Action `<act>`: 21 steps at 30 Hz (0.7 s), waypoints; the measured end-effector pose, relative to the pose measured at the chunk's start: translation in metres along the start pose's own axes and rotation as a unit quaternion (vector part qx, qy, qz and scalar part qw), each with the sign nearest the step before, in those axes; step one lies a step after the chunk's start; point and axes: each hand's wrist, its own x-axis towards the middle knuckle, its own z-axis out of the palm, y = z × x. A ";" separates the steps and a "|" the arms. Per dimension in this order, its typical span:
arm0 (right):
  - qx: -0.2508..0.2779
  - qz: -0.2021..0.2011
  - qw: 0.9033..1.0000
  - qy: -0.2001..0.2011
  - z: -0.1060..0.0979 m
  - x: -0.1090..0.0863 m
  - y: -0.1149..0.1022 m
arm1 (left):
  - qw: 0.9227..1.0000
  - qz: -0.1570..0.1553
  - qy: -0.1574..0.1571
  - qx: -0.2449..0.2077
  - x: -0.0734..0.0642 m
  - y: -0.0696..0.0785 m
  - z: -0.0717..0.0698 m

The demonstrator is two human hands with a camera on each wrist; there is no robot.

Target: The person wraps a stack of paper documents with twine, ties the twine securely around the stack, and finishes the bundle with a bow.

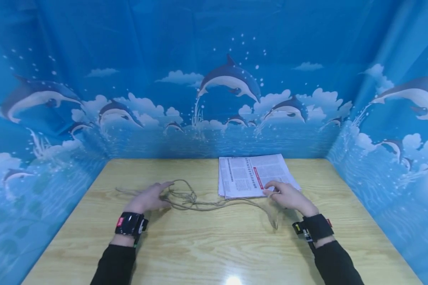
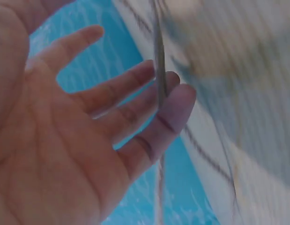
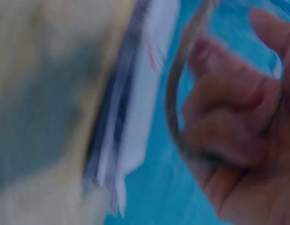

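Note:
A thin brown rope (image 1: 224, 205) lies in loose loops and strands across the table, running from the left hand toward the right. At the left, my left hand (image 1: 150, 198) reaches over the looped part. In the left wrist view, a strand of the rope (image 2: 159, 51) passes among the fingertips, behind one finger and in front of others, while the fingers stay mostly straight. My right hand (image 1: 288, 196) is over the newspaper's front right corner. Its fingers curl round the rope (image 3: 172, 98), which bends into the palm in the right wrist view.
A folded stack of newspaper (image 1: 242, 174) lies at the back of the wooden table (image 1: 199, 249), right of centre. Blue curtains (image 1: 146, 79) printed with dolphins surround the table at the back and both sides.

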 end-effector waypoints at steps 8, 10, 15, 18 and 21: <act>-0.104 0.147 0.983 0.030 0.003 -0.001 0.026 | 0.999 -0.016 0.006 0.050 0.001 0.008 0.013; -0.108 0.153 0.982 0.026 0.000 -0.004 0.034 | 0.998 -0.014 0.014 0.059 0.002 0.008 0.013; -0.104 0.153 0.982 0.026 -0.006 -0.006 0.040 | 0.997 0.000 0.028 0.079 0.004 0.009 0.011; -0.109 0.177 0.978 0.023 -0.007 -0.007 0.037 | 0.996 0.003 0.027 0.084 0.004 0.009 0.011; -0.121 0.197 0.973 0.023 -0.007 -0.008 0.035 | 0.996 0.005 0.027 0.082 0.003 0.010 0.013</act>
